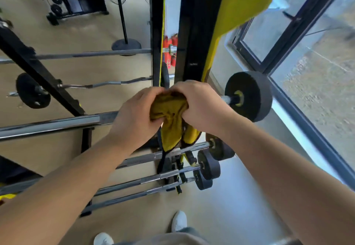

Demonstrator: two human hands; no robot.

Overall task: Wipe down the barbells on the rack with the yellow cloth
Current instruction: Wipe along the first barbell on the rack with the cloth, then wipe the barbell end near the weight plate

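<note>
left hand (134, 118) + right hand (201, 106): side by side, both gripping yellow cloth (169, 114) bunched over barbell (57, 124) | barbell lies on rack (194, 33), long axis left-right, weight plate (251, 95) at right end | cloth tail hangs down

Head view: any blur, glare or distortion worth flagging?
Head view: wide-angle distortion slants the rack upright and window frame; daylight glare whitens the floor beside it; the chrome barbell glints; left hand, right hand and yellow cloth are sharp.

rack (194, 33): black and yellow | carries: chrome barbells (48, 125) on several levels | black plates (255, 91) at ends
</note>
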